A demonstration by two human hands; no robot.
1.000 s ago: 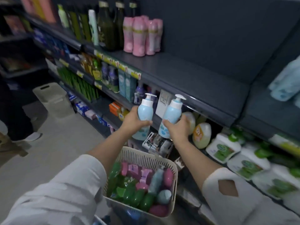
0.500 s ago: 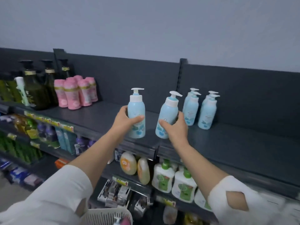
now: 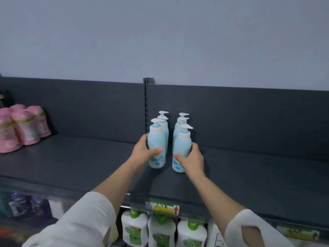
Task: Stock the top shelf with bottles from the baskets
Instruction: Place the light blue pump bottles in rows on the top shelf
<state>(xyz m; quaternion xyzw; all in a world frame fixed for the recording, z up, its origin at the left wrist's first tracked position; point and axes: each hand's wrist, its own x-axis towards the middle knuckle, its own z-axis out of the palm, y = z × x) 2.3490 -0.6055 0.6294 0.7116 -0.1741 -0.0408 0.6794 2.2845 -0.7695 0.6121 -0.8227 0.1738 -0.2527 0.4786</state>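
Where the dark top shelf point(image 3: 71, 166) crosses the view, open deck stretches from the pink bottles point(image 3: 23, 127) at far left to the centre, and again from the centre to the right frame edge. The back panel point(image 3: 89, 107) closes the rear. A slotted upright post point(image 3: 146, 104) stands just behind the centre group. The front lip carries a price label point(image 3: 162, 207), with white green-capped bottles point(image 3: 162, 230) on the tier below.

Four stocked pump bottles point(image 3: 164, 125) stand in two short files against the panel, a narrow gap between the files.

Left pump bottle point(image 3: 156, 139) heads the left file, upright; right pump bottle point(image 3: 181, 145) heads the right file, tilted slightly. Bases are at deck level; full contact cannot be told.

Both forearms reach up and forward. Left hand point(image 3: 142, 152): fingers wrapped round its bottle, thumb across the front. Right hand point(image 3: 193, 159): same clamp, mirrored.
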